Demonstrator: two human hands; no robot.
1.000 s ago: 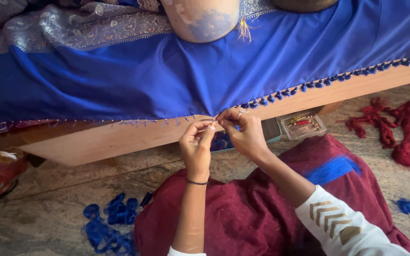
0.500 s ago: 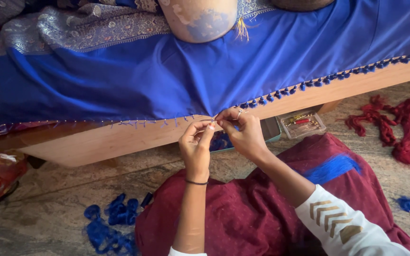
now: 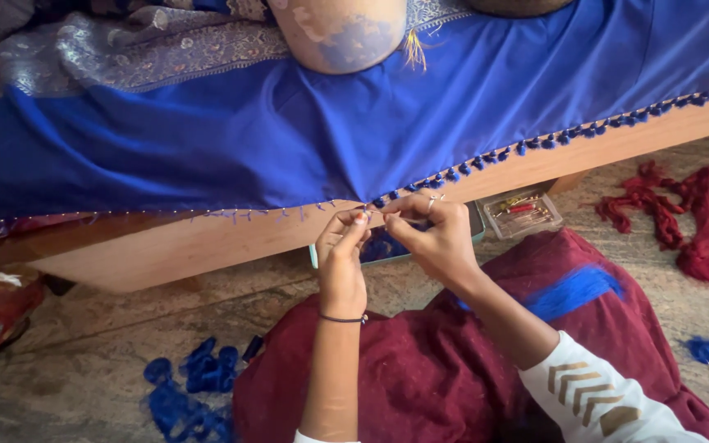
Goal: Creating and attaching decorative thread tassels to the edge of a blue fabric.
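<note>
The left hand [image 3: 342, 258] and the right hand [image 3: 432, 238] met fingertip to fingertip at the hem of the blue cloth [image 3: 289, 139], both pinched narrow on its edge (whether a needle or thread sat between them could not be told). The cloth hung over a wooden bed frame [image 3: 207, 246], small blue tassels [image 3: 551, 141] lining the hem to the right of the hands. A clear plastic box [image 3: 525, 213] lay on the floor near the right hand, red yarn [image 3: 674, 213] farther right, blue scraps [image 3: 190, 385] lower left.
</note>
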